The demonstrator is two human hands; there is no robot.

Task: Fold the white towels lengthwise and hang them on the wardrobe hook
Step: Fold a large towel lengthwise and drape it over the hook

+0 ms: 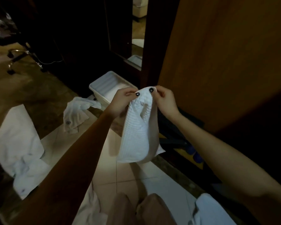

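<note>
A white waffle-textured towel [139, 132] hangs in front of me, doubled over, with two dark round fasteners near its top edge. My left hand [120, 101] pinches the top left corner and my right hand [165, 101] pinches the top right corner, the two hands close together. The towel's lower end hangs free above the tiled floor. A wooden wardrobe door [225, 62] stands just right of my hands. No hook is visible.
A white plastic bin [102, 87] sits on the floor behind the towel. Loose white towels lie at left [18, 143] and centre left [76, 114], another at bottom right [212, 210]. A chair base [23, 60] stands far left. Dark items sit by the wardrobe's foot.
</note>
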